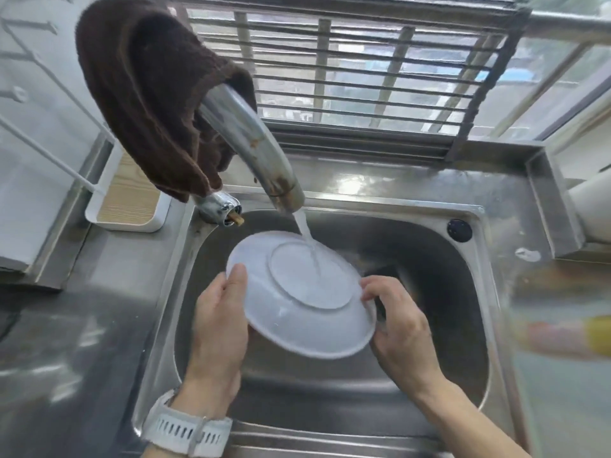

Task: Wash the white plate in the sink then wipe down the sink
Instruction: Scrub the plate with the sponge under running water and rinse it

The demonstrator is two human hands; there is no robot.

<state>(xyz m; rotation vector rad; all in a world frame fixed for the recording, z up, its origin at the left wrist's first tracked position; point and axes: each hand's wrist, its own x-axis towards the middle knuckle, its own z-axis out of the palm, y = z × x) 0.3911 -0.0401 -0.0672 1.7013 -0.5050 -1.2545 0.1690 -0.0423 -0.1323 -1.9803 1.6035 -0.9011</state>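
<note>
White plate (pixel 299 297) held over the steel sink (pixel 429 256) basin, underside up, tilted toward the person. Tap (pixel 251 143) running; the stream lands on the foot ring and sheets down the base.

Left hand (pixel 220 320) grips the left rim, thumb curled over the top edge, fingers hidden beneath. Right hand (pixel 401 328) holds the right rim, fingertips curled over the edge; something dark sits in the palm behind the plate, possibly a sponge, but too obscured to call.

Handling, as judged: rigid, light enough for rim grips, breakable if it strikes the steel basin. Wet glaze will be slick, so opposite rim points with thumbs hooked over the lip look the safest hold; the flat base offers nothing to grip.

Brown cloth (pixel 148 104) drapes over the tap neck, likely useful for wiping the sink.
</note>
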